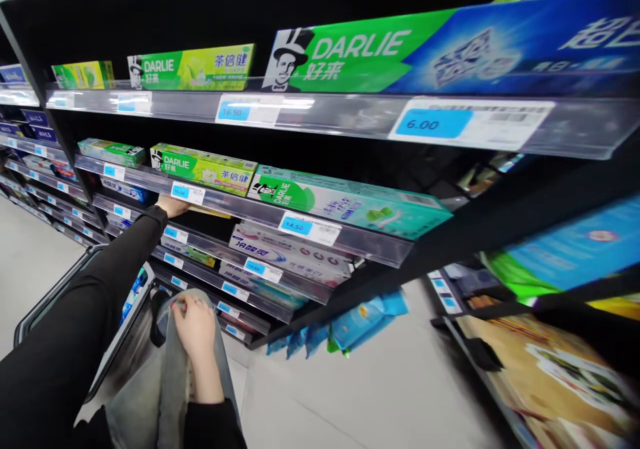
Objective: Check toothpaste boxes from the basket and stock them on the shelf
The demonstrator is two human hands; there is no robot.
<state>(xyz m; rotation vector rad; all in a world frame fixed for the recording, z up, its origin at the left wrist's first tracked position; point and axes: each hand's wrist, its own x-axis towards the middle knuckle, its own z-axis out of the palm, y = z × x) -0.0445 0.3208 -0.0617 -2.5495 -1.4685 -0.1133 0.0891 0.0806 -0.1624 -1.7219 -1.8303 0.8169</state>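
Note:
My left hand [173, 206] reaches into the shelf row below the green DARLIE toothpaste boxes [203, 169]. Its fingers are hidden behind the shelf lip and a price tag; a yellowish box edge [213, 210] shows just to their right. Lower down, my right hand [196, 322] is closed on the upper edge of a grey, partly see-through bag [173, 369], thumb toward the left. A dark-framed shopping cart [55, 289] stands beneath my left arm, with a blue and white package [134, 296] in it. To the right of my left hand lie white toothpaste boxes [290, 249].
Clear shelf lips with price tags [310, 228] jut out at several levels. A large green and blue DARLIE box [390, 52] is on the upper shelf. Blue packets [367, 319] hang at the shelf end. Another rack with brown packages [545, 362] stands at right, across the pale floor [340, 396].

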